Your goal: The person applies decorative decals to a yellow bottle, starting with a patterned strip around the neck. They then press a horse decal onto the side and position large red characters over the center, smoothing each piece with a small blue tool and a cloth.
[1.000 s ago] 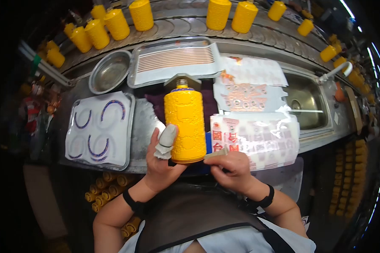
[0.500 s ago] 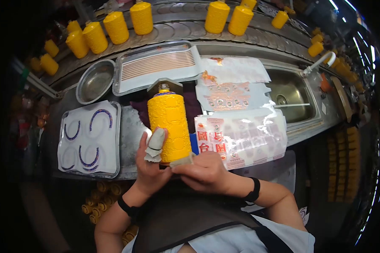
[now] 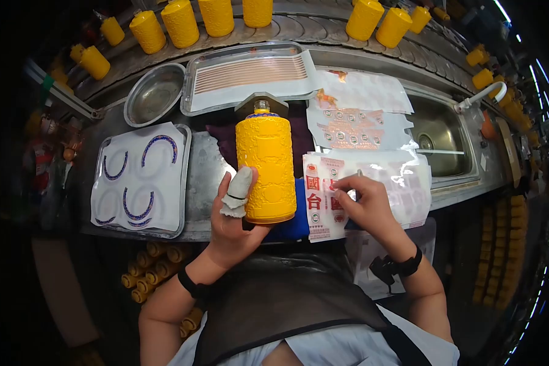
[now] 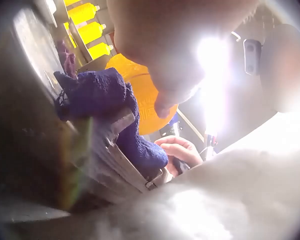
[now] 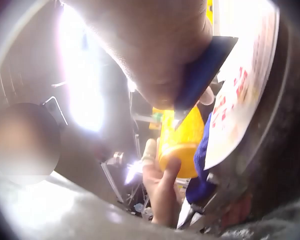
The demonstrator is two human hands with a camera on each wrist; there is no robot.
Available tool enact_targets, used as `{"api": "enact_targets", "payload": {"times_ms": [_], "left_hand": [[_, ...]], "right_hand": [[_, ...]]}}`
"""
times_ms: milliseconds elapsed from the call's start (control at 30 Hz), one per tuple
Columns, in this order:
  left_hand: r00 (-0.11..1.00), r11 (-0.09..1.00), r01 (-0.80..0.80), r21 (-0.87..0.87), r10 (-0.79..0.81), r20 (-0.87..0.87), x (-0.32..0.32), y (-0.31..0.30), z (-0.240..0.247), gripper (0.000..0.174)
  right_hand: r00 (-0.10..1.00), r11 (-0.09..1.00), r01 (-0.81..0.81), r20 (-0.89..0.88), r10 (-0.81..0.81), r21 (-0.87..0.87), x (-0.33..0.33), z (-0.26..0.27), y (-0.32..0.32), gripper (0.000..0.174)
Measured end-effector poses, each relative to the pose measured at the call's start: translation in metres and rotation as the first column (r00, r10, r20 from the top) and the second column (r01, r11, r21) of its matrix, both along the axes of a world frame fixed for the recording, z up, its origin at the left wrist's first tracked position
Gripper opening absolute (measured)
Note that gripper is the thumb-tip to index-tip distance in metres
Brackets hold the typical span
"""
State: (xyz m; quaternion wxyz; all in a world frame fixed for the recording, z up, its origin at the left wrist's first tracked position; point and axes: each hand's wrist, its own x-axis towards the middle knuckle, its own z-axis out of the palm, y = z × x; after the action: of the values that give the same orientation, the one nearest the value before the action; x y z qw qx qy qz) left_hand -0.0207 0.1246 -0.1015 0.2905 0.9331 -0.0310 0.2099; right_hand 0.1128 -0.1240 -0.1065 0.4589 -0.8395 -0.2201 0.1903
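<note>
A yellow embossed bottle lies with its neck away from me, by an angular grey holder. My left hand grips its base end from the left, the thumb in a whitish cover held by a dark band. My right hand is over a sheet of red-character decals, its fingertips at the red print. A flat scraper-like piece, dark in the right wrist view, is held in that hand. The palm hides part of it.
Left stands a tray with blue curved strips; behind are a metal bowl and a tray of copper-striped paper. More decal sheets and a sink lie right. A blue cloth is beside the bottle. Yellow bottles line the conveyor.
My right hand has left the bottle's base, where it held the flat piece against it, and moved right onto the decal sheet. The left hand still holds the bottle. Bottles on the conveyor have shifted.
</note>
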Motion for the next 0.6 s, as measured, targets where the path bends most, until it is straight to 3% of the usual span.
{"api": "enact_targets", "payload": {"times_ms": [67, 167, 200, 333, 433, 600], "left_hand": [[1.0, 1.0, -0.003, -0.007, 0.003, -0.003, 0.0, 0.0, -0.004, 0.087], [1.0, 1.0, -0.014, -0.027, 0.013, -0.024, -0.002, 0.001, -0.006, 0.087], [0.999, 0.999, -0.018, -0.029, 0.017, -0.028, -0.002, 0.001, -0.006, 0.086], [0.999, 1.0, -0.007, -0.028, 0.006, -0.032, 0.0, 0.003, -0.001, 0.085], [0.999, 0.999, -0.003, -0.04, 0.002, -0.032, 0.001, 0.003, 0.001, 0.085], [1.0, 0.997, 0.006, -0.073, -0.006, 0.0, 0.003, 0.003, -0.003, 0.085]], "right_hand": [[0.982, 0.983, -0.088, 0.153, 0.112, -0.159, 0.02, -0.002, 0.001, 0.017], [0.926, 0.964, -0.235, 0.272, 0.262, -0.127, 0.034, 0.004, 0.025, 0.025], [0.914, 0.92, -0.282, 0.216, 0.344, -0.274, 0.041, 0.009, 0.033, 0.04], [0.872, 0.849, -0.399, 0.144, 0.469, -0.345, 0.076, -0.006, 0.056, 0.061], [0.833, 0.811, -0.486, 0.109, 0.542, -0.325, 0.088, -0.007, 0.061, 0.061], [0.718, 0.719, -0.654, 0.106, 0.687, -0.235, 0.101, -0.019, 0.072, 0.034]]}}
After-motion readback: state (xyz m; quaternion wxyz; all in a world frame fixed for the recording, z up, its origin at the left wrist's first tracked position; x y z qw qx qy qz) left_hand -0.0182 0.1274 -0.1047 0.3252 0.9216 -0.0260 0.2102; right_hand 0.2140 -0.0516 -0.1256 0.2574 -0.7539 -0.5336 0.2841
